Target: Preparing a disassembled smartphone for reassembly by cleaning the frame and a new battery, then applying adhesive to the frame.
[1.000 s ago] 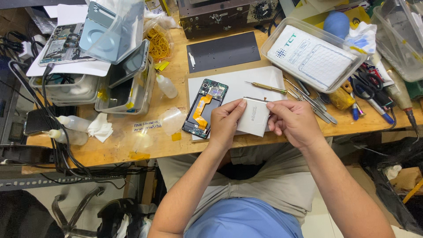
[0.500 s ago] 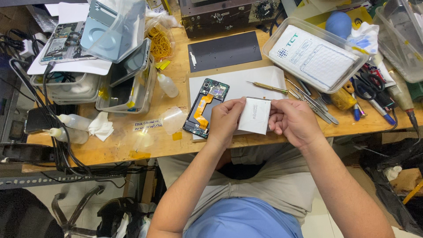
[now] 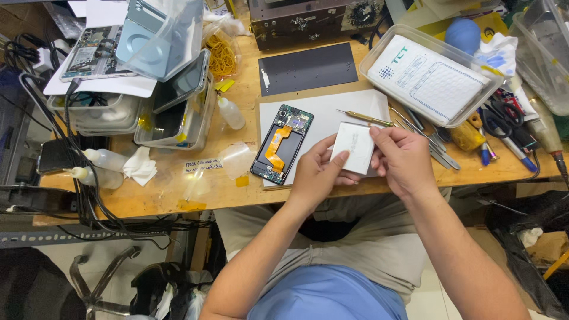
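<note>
Both hands hold a flat white rectangular battery (image 3: 354,146) just above the front edge of the wooden workbench (image 3: 178,195). My left hand (image 3: 317,175) grips its left side from below. My right hand (image 3: 403,157) pinches its right edge. Left of the hands an opened phone (image 3: 282,144) lies face down on a white sheet (image 3: 323,109), showing a green board and an orange flex cable. A brass-handled tool (image 3: 364,118) lies on the sheet just behind the battery.
A dark mat (image 3: 308,68) lies behind the sheet. A clear tub (image 3: 379,53) with white packets stands at the right, with tweezers, pens and scissors (image 3: 504,112) beside it. Trays with phone parts (image 3: 178,112), small dropper bottles (image 3: 230,112) and cables (image 3: 71,154) crowd the left.
The battery has been turned in my hands and lifted slightly to the right; my right hand shifted from its top edge to its right edge. The phone has not moved.
</note>
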